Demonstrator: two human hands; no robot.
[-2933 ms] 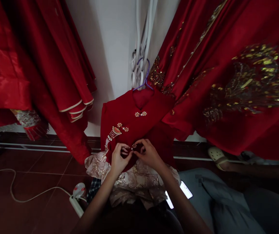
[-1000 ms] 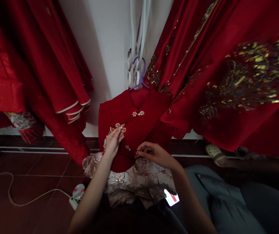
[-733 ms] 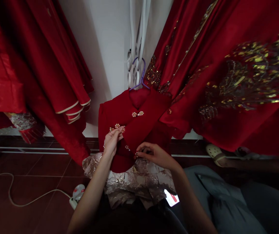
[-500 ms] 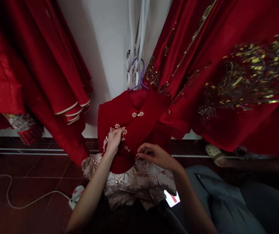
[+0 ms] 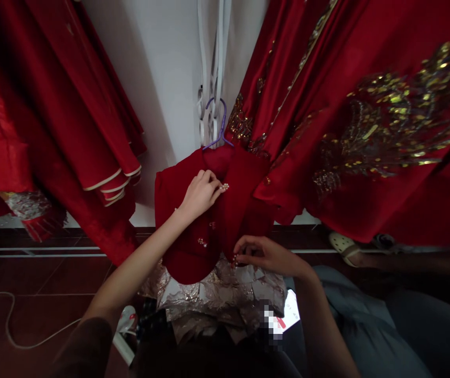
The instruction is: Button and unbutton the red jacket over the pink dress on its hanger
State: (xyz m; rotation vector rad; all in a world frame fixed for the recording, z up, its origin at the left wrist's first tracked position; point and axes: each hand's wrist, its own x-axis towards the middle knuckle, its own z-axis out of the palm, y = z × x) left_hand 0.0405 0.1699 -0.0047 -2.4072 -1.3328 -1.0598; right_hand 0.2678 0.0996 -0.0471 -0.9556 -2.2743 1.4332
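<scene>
A red jacket [image 5: 178, 189] with pearl flower fastenings hangs on a purple hanger [image 5: 221, 136]. Its front panel is folded open to the right at the lower half. Up near the neckline my left hand [image 5: 201, 194] is closed, thumb and fingertips pinching the top pearl button [image 5: 225, 187]. My right hand [image 5: 262, 254] pinches the lower edge of the front panel by another pearl button [image 5: 235, 260]. Between the hands, a loose pearl fastening [image 5: 202, 242] shows on the cloth. Below the jacket spreads a shiny pale, ruffled skirt [image 5: 193, 294].
Red garments [image 5: 91, 105] hang at left, and a sequinned red gown [image 5: 390, 126] at right. White straps [image 5: 211, 58] drop along the wall behind the hanger. A lit phone [image 5: 291, 307], a clog on a person's foot [image 5: 345, 247] and a white cable [image 5: 12, 325] lie lower down.
My left hand has moved up from the left-side pearl fastenings to the button near the neckline. The right hand has shifted slightly right and down with the panel edge.
</scene>
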